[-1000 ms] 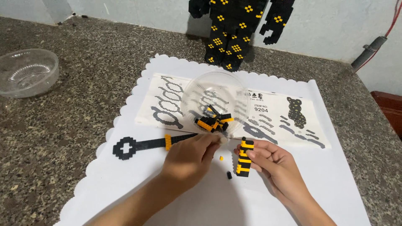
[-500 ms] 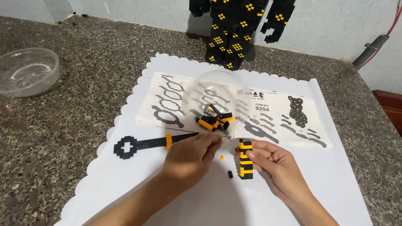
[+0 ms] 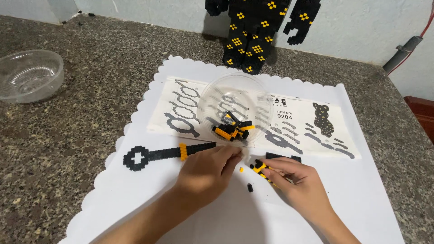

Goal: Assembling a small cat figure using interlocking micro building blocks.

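Already the black key-shaped piece (image 3: 169, 154) lies built; right hand (image 3: 298, 180) pinches a small black-and-yellow brick assembly (image 3: 259, 167), left hand (image 3: 209, 171) fingers curled, loose bricks (image 3: 233, 129) left in the clear bowl (image 3: 235, 90)

A speckled granite countertop (image 3: 90, 113) runs up to a pale wall. Directly on it lies a white scalloped-edge paper mat (image 3: 352, 190), spread across the middle. An empty clear glass bowl (image 3: 29, 74) sits on the stone at far left, well apart from the mat. A black-and-yellow block figure (image 3: 253, 31) stands on the stone by the wall, just beyond the mat's far edge.
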